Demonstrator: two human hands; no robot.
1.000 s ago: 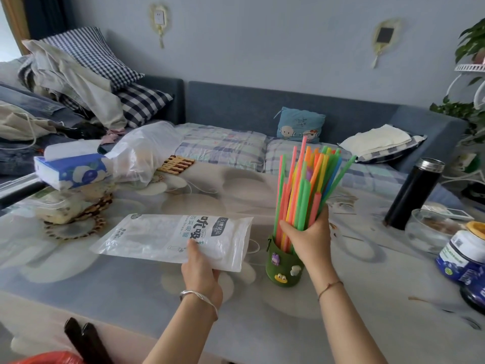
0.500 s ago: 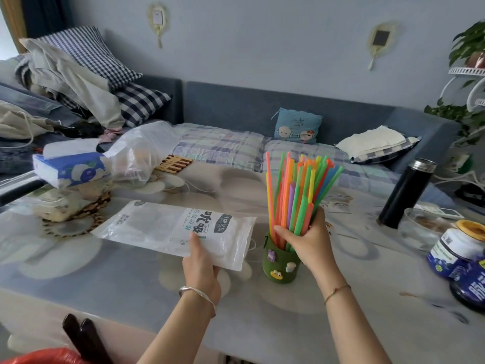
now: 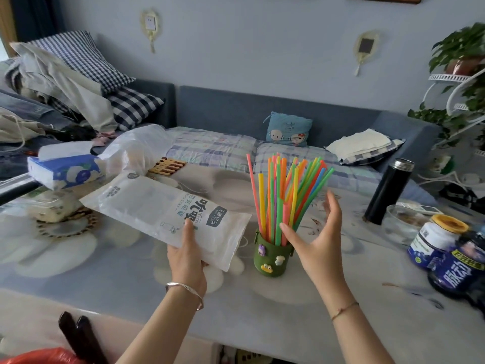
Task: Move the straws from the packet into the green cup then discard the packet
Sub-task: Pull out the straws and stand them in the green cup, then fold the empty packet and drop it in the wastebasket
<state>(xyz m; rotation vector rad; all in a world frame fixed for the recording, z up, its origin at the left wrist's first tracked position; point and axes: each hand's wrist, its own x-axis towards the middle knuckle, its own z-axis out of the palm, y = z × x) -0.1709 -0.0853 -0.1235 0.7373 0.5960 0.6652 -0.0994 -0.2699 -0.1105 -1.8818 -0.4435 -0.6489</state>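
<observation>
A bundle of coloured straws (image 3: pixel 286 195) stands fanned out in the green cup (image 3: pixel 273 256) at the middle of the table. My right hand (image 3: pixel 315 237) is spread open just right of the straws, its thumb tip near them, holding nothing. My left hand (image 3: pixel 187 254) grips the white plastic packet (image 3: pixel 162 214) near its open right end and holds it tilted above the table, left of the cup. The packet looks flat, with no straws showing inside.
A black flask (image 3: pixel 388 191), a glass bowl (image 3: pixel 401 222) and dark jars (image 3: pixel 446 256) stand at the right. A tissue box (image 3: pixel 65 170), a clear bag (image 3: pixel 136 151) and a food container (image 3: pixel 52 208) sit at the left. Behind the table (image 3: pixel 131 285) runs a sofa.
My right hand let go of the straws and opened; they now stand fanned in the cup. My left hand lifted the packet and tilted its left end up.
</observation>
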